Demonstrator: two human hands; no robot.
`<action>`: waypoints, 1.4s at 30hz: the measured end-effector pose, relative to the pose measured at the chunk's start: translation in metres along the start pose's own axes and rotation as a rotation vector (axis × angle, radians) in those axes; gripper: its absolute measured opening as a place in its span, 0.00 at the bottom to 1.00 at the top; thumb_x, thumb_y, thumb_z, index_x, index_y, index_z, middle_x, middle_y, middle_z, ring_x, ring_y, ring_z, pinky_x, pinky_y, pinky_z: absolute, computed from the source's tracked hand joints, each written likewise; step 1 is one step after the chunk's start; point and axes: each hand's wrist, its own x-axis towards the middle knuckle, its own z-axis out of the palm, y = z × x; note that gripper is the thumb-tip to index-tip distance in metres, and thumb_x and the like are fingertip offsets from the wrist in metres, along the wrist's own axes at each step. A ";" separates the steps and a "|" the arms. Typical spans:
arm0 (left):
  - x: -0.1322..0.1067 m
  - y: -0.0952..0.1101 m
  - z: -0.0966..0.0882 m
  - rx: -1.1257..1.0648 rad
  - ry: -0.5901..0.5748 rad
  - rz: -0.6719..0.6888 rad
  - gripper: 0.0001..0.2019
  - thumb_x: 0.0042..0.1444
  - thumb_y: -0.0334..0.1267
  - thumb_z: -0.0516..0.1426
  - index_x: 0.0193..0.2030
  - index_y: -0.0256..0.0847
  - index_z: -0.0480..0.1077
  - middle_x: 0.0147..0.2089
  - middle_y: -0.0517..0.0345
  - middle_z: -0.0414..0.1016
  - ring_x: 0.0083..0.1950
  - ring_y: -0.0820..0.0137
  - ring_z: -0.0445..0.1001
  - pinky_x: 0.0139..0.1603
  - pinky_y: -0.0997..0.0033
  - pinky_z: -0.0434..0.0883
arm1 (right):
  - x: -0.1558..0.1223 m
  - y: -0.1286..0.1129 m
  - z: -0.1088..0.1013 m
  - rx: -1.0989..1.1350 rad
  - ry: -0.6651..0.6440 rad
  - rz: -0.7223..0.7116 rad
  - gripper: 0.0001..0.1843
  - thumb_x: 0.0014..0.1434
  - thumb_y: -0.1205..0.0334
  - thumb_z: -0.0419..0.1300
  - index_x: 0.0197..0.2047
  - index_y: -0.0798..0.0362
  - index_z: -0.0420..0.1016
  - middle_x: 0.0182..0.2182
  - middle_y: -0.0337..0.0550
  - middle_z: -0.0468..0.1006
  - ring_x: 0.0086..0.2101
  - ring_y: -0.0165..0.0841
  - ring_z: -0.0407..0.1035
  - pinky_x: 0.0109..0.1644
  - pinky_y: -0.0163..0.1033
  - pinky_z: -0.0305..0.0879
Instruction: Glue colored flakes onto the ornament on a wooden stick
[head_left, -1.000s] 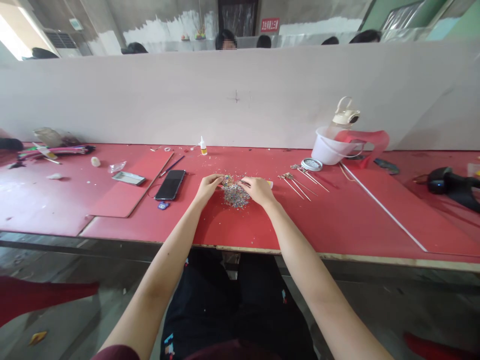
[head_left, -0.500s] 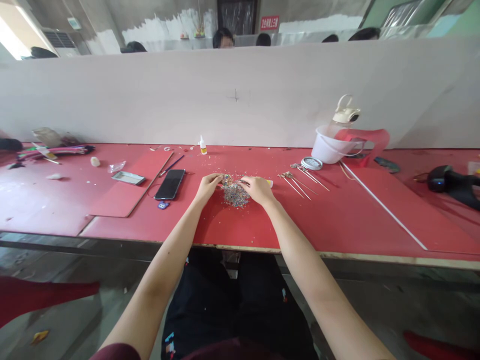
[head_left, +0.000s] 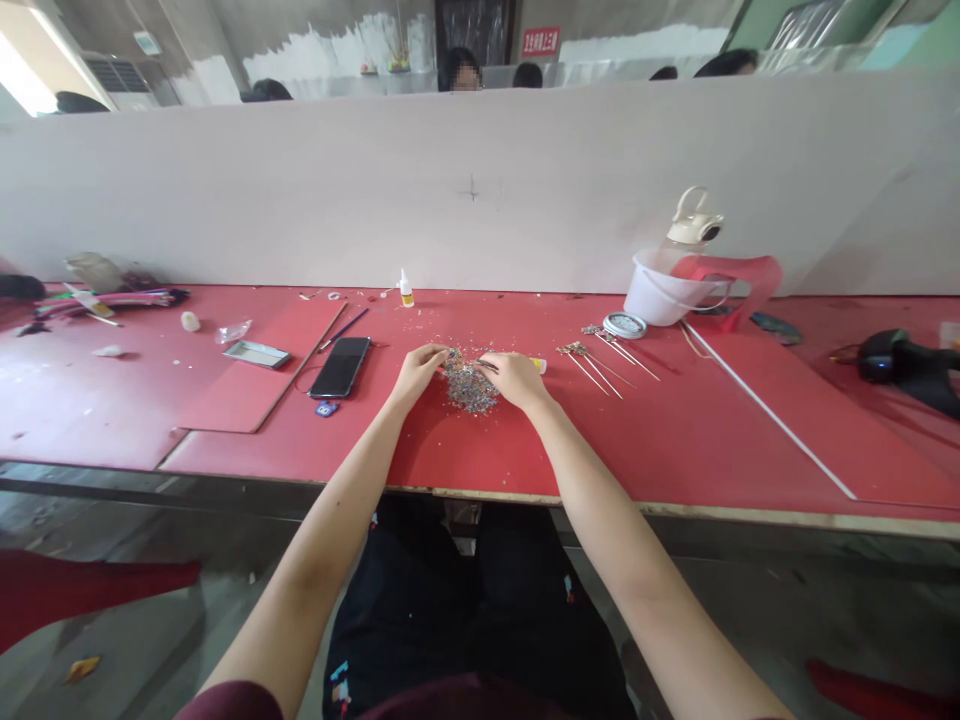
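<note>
My left hand [head_left: 420, 374] is closed in a pinch at the far left side of a heap of loose glittering rhinestones [head_left: 472, 390]. At its fingertips is a small sparkling piece [head_left: 454, 357], too small to make out fully. My right hand [head_left: 514, 380] is closed on thin dark tweezers [head_left: 487, 366], their tips pointing left toward that piece. Beside the right hand, partly hidden by it, lies a small bottle with a yellow label [head_left: 540, 366]. Farther right, several thin metal sticks with ornamented ends [head_left: 592, 365] lie on the red table [head_left: 465, 460].
Left of my hands lie a phone [head_left: 341, 367], a blue tag [head_left: 326, 409], a pencil [head_left: 345, 330] and a shallow tray [head_left: 257, 355]. A glue bottle [head_left: 406, 292] stands at the back. On the right are a round lid [head_left: 625, 325] and a white bucket [head_left: 652, 295]. A pale partition [head_left: 337, 190] rises behind.
Both hands stay almost in place over the rhinestones, with only slight finger movement. Beyond the partition, a person's head has shifted a little to the right.
</note>
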 end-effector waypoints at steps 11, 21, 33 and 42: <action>0.000 -0.001 0.001 0.016 -0.037 0.026 0.16 0.50 0.49 0.59 0.35 0.37 0.73 0.32 0.56 0.75 0.33 0.70 0.71 0.31 0.74 0.70 | 0.000 -0.003 0.001 -0.004 -0.009 -0.012 0.16 0.62 0.49 0.52 0.37 0.48 0.77 0.31 0.42 0.80 0.31 0.33 0.72 0.31 0.35 0.52; -0.004 0.007 0.004 -0.049 -0.153 0.058 0.21 0.51 0.45 0.59 0.50 0.38 0.69 0.42 0.51 0.77 0.42 0.65 0.75 0.37 0.71 0.71 | -0.002 -0.005 -0.004 0.004 0.052 0.055 0.14 0.63 0.52 0.51 0.43 0.44 0.76 0.36 0.41 0.81 0.35 0.34 0.73 0.33 0.35 0.55; -0.002 0.003 0.004 -0.040 -0.246 0.093 0.29 0.42 0.35 0.65 0.54 0.37 0.66 0.41 0.54 0.74 0.38 0.69 0.72 0.41 0.71 0.69 | -0.004 -0.004 -0.004 0.007 0.087 0.101 0.14 0.63 0.52 0.51 0.44 0.43 0.76 0.39 0.41 0.81 0.37 0.35 0.73 0.34 0.35 0.56; -0.008 0.008 0.004 -0.150 -0.271 -0.017 0.24 0.42 0.36 0.66 0.46 0.39 0.64 0.36 0.59 0.72 0.32 0.74 0.71 0.32 0.76 0.69 | -0.001 -0.002 0.003 0.099 0.107 0.040 0.15 0.64 0.51 0.50 0.46 0.45 0.74 0.37 0.42 0.81 0.37 0.36 0.74 0.36 0.35 0.60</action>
